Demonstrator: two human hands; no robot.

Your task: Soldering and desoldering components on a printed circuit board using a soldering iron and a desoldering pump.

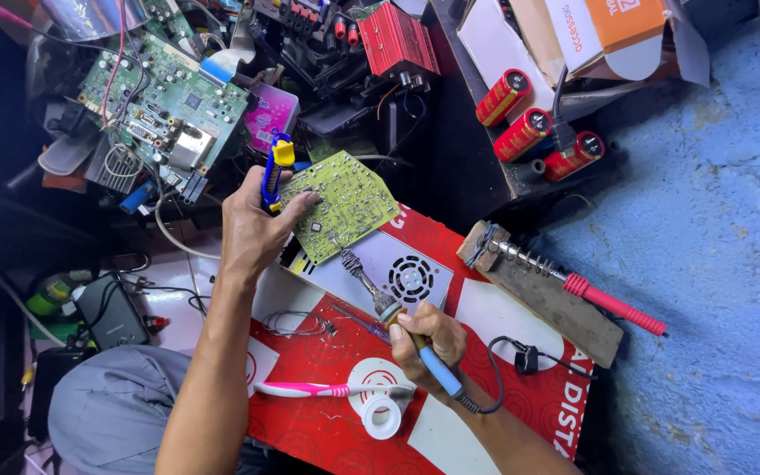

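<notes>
My left hand [255, 224] holds a green circuit board [345, 200] tilted up by its left edge, together with a blue and yellow desoldering pump [274, 167] gripped against it. My right hand [428, 339] grips a blue-handled soldering iron [398, 321]; its metal tip reaches up to the lower edge of the board. Under the board lies a grey metal power supply case with a round fan grille [411, 274] on a red and white mat [327, 352].
A pink toothbrush [305, 389] and a white tape roll [382, 415] lie on the mat. A wooden block with a red-handled iron in a spring stand [565, 290] sits right. Three red capacitors [534, 127], a large green board [164, 101] and a red heat sink [398, 40] crowd the back.
</notes>
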